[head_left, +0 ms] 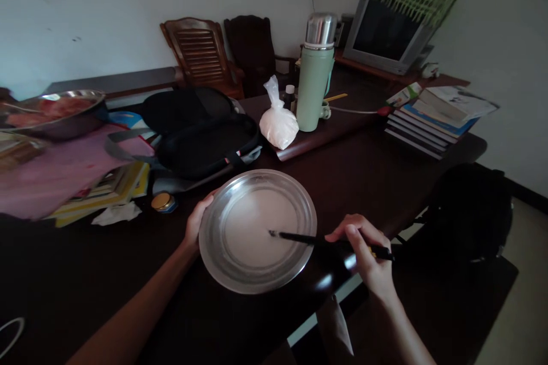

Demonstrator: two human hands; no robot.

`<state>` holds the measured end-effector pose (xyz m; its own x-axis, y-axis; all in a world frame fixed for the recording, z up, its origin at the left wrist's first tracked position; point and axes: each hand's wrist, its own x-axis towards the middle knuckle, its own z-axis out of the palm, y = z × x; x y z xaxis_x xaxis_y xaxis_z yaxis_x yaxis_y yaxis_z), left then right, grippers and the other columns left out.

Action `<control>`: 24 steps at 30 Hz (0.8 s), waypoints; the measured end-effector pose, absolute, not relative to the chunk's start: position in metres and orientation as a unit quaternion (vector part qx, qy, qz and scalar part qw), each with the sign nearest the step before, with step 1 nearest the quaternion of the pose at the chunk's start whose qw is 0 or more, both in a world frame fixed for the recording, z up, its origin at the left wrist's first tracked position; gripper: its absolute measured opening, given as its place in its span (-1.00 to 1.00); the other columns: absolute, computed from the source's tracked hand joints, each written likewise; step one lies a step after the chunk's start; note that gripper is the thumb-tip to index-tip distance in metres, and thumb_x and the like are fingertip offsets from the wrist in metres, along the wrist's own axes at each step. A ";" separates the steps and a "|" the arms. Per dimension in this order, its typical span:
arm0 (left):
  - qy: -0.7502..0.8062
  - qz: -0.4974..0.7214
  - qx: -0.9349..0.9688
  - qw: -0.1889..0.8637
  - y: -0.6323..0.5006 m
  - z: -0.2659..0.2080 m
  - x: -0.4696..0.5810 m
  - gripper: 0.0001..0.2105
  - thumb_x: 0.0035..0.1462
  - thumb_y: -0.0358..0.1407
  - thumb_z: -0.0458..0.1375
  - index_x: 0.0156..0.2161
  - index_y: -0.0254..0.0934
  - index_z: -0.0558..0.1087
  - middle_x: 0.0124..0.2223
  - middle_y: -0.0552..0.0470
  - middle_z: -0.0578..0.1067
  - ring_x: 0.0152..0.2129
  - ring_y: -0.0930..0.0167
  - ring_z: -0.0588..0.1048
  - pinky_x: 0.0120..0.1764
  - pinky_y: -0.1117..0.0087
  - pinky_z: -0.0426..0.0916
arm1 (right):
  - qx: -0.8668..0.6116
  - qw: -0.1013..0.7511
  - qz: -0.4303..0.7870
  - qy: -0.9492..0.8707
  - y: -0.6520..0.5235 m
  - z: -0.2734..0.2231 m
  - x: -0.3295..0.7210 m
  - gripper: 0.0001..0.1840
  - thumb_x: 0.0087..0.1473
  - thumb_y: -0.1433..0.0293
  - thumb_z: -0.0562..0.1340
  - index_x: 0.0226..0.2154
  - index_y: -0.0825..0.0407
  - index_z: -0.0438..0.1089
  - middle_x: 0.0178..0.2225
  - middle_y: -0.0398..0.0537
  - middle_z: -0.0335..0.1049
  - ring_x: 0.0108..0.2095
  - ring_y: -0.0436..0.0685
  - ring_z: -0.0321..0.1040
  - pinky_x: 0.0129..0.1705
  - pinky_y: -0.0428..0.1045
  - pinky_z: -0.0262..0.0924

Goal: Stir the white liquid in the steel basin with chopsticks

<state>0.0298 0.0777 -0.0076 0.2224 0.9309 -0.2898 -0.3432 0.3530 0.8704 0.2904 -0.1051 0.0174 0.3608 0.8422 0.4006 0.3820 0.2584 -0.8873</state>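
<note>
A round shallow metal bowl with a whitish liquid in it is in the middle of the view, above the dark table. My left hand is closed on its left rim, the fingers partly hidden behind it. In my right hand are black chopsticks, held close together so that I cannot count them surely. Their tips dip into the liquid near the bowl's centre. Beyond the bowl stands a knotted plastic bag of white powder, beside a tall pale green thermos.
An open black case lies behind the bowl, with a small gold-lidded jar nearer. Books are stacked at right; a black bag is below them. At far left stands a large bowl of reddish meat-like pieces.
</note>
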 end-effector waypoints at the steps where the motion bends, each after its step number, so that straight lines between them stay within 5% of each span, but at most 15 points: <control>1: 0.431 0.453 0.343 0.701 0.078 -0.008 0.030 -0.78 -0.01 -0.25 0.21 -0.23 -0.27 0.56 -0.34 0.06 0.61 -0.37 0.31 0.55 -0.26 0.40 0.44 | -0.569 0.585 0.206 -0.540 -0.105 0.018 0.290 -0.71 0.29 0.37 0.10 -0.39 -0.08 0.48 -0.47 -0.17 0.48 -0.40 0.07 0.33 -0.29 0.01 0.13; 5: 0.434 0.446 0.336 0.707 0.078 -0.007 0.029 -0.78 0.00 -0.25 0.20 -0.23 -0.27 0.55 -0.37 0.07 0.59 -0.42 0.33 0.55 -0.30 0.40 0.43 | -0.552 0.540 0.218 -0.597 -0.100 0.017 0.285 -0.79 0.25 0.38 0.15 -0.33 -0.09 0.50 -0.38 -0.16 0.54 -0.36 0.08 0.35 -0.23 0.03 0.14; 24: 0.423 0.446 0.341 0.711 0.076 -0.007 0.029 -0.81 0.01 -0.26 0.19 -0.25 -0.26 0.55 -0.32 0.03 0.60 -0.25 0.25 0.56 -0.19 0.35 0.46 | -0.576 0.587 0.204 -0.530 -0.106 0.009 0.277 -0.71 0.28 0.37 0.10 -0.39 -0.06 0.49 -0.45 -0.16 0.49 -0.41 0.06 0.35 -0.29 0.01 0.16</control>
<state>0.0291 0.0759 -0.0071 0.2446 0.9225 -0.2985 -0.3456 0.3706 0.8621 0.2768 -0.1060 0.0085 0.3537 0.8514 0.3873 0.3710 0.2524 -0.8937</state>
